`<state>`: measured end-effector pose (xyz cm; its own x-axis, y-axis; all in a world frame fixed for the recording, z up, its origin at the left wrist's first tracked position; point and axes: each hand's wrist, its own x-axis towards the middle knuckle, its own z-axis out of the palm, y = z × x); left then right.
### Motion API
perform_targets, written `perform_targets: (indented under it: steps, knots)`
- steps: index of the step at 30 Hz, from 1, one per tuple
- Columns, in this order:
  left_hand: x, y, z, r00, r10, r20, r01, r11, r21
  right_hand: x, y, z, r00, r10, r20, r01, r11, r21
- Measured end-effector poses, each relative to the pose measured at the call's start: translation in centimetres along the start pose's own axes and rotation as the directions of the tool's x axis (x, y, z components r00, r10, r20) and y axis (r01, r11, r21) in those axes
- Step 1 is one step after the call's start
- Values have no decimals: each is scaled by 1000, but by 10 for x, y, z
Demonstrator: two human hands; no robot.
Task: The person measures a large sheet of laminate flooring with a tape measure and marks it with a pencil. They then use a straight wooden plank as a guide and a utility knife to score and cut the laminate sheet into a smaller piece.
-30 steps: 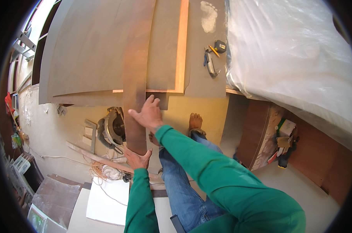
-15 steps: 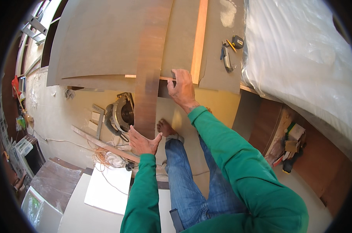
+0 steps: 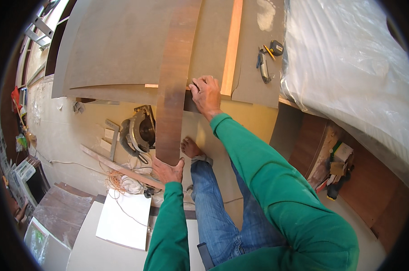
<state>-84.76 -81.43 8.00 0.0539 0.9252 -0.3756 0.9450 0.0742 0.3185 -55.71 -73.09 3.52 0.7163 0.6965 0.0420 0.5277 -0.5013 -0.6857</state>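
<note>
Long brown wooden strip [image 3: 173, 95]: across the flat grey-brown sheets [image 3: 118, 49], near end jutting past them.
Left hand [image 3: 168, 171]: set against that end, thumb and fingers apart.
Right hand [image 3: 207, 95]: curled at the sheets' near edge, right of the strip; whether it grips anything, I cannot tell.

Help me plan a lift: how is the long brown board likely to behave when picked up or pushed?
Probably fairly stiff: the board juts past the panels to the left hand without an obvious bend. It may slide if pushed, since its face looks smooth. It seems unlikely to roll, being flat and straight-edged.
</note>
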Motion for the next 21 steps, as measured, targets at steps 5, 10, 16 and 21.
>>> perform_targets:
  steps: [5,10,16,21]
  knots:
    - [2,1,-1,1000,0,9,0,1000,-9,4,-11,6,994,75,-82,-77,997,-19]
    - [2,1,-2,1000,20,0,-20,1000,-7,8,-12,7,990,133,-56,-132,991,8]
    - [3,1,-1,1000,1,18,-2,1000,26,13,-13,5,987,155,-34,-155,988,-1]
    - [3,0,1,1000,-2,-1,2,999,39,16,-16,3,983,185,-9,-185,983,-16]
